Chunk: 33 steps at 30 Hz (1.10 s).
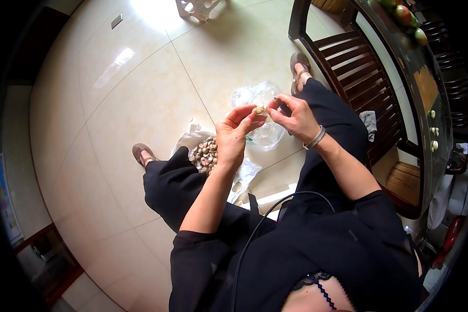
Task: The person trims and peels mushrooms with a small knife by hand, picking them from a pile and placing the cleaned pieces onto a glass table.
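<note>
The left hand point(233, 136) is raised on an angled forearm, its grip pinching a small, pale, rounded piece point(258, 111) between thumb and fingers, over a crumpled clear plastic bag point(268, 138). The right hand point(298, 120) slants in opposite, fingers curled, its grip holding a small dark object point(284, 108) just beside the piece. Brown round bulbs point(207, 153) lie in a white plastic bag point(189, 136) below.

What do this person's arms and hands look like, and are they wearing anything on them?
Both the left hand and right hand are gloveless. A smooth, silvery bangle circles the right wrist; no band shows on the left. The black sleeves end around the elbows, leaving both forearms uncovered.
</note>
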{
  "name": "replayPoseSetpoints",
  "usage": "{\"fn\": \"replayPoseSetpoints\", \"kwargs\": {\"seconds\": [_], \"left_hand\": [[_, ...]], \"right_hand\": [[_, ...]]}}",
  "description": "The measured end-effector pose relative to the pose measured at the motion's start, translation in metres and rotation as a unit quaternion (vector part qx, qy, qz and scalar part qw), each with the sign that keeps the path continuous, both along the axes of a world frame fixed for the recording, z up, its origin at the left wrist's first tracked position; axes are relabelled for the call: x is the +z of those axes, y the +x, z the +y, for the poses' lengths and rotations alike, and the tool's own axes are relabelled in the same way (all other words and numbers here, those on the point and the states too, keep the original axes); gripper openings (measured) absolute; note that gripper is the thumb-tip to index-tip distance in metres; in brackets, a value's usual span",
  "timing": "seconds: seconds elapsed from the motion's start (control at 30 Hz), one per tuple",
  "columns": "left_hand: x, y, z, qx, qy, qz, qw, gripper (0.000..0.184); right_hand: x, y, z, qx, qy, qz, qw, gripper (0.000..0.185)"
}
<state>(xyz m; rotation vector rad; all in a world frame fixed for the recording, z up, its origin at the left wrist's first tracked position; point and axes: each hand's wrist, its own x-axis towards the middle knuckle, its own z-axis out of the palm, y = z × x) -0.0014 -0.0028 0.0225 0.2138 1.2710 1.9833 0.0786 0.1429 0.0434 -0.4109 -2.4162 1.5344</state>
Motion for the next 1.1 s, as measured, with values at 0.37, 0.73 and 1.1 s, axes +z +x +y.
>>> {"fn": "replayPoseSetpoints", "kwargs": {"seconds": [0.37, 0.73, 1.1], "left_hand": [[0.003, 0.0, -0.001, -0.002, -0.026, 0.005, 1.0, 0.02], [-0.004, -0.003, -0.003, -0.025, 0.006, -0.078, 0.997, 0.02], [0.0, -0.006, -0.004, -0.011, 0.048, -0.24, 0.969, 0.019]], "right_hand": [[-0.004, 0.001, 0.001, 0.03, 0.014, 0.008, 0.999, 0.017], [-0.007, 0.003, 0.002, 0.015, -0.036, -0.039, 0.998, 0.016], [-0.001, 0.005, 0.002, -0.008, -0.002, -0.033, 0.999, 0.025]]}}
